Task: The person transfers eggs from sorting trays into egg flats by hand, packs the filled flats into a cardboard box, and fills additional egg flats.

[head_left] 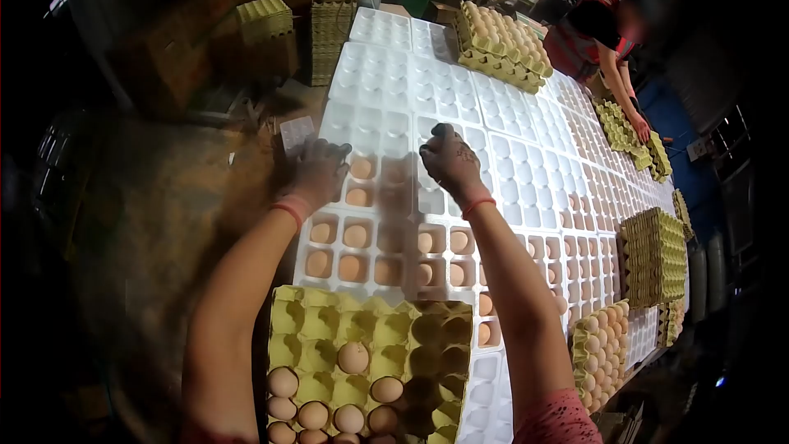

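Brown eggs (353,358) sit in a yellow pulp tray (391,326) and white foam trays (370,62), light but brittle, best cupped gently by their sides. The left hand (319,168) and right hand (454,163) curl; whether either grips an egg, I cannot tell.

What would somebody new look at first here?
Probably the yellow-green cardboard egg tray at the bottom, with round brown eggs in it. Next, the bright white plastic trays with rows of pockets, across the middle. Then the tall stack of bumpy yellow-green trays on the right.
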A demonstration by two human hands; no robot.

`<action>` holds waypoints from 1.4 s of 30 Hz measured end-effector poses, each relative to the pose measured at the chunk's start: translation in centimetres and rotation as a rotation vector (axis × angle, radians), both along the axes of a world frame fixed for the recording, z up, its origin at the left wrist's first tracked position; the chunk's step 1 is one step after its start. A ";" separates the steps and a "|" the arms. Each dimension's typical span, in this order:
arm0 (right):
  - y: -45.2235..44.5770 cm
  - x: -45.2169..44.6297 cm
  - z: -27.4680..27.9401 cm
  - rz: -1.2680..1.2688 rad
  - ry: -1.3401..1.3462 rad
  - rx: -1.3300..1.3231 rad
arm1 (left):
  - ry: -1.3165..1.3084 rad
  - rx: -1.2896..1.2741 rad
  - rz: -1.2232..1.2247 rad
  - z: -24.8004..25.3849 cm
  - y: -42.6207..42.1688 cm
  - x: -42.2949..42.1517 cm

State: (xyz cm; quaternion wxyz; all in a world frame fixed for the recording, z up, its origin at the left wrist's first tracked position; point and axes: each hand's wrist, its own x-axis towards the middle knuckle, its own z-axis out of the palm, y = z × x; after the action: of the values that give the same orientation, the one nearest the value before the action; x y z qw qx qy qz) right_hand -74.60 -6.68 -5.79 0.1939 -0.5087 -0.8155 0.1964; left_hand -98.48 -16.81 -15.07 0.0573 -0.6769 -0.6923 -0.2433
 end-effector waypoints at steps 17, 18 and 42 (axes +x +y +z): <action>-11.3 7.0 2.5 0.360 0.161 0.254 | -0.614 -0.075 -0.033 8.4 -12.8 2.5; -15.6 7.0 4.8 0.539 0.135 0.202 | -0.639 -0.082 -0.072 9.2 -14.6 2.5; -36.7 13.3 4.4 0.449 -0.175 -0.242 | -0.621 -0.486 -0.249 13.7 -35.3 3.5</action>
State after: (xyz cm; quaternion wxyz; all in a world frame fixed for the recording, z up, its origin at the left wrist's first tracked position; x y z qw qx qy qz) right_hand -61.31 -43.35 -1.42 0.0123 -0.3496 -0.8921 0.2858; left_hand -94.98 -52.13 -1.38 -0.3457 -0.6436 -0.6269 -0.2706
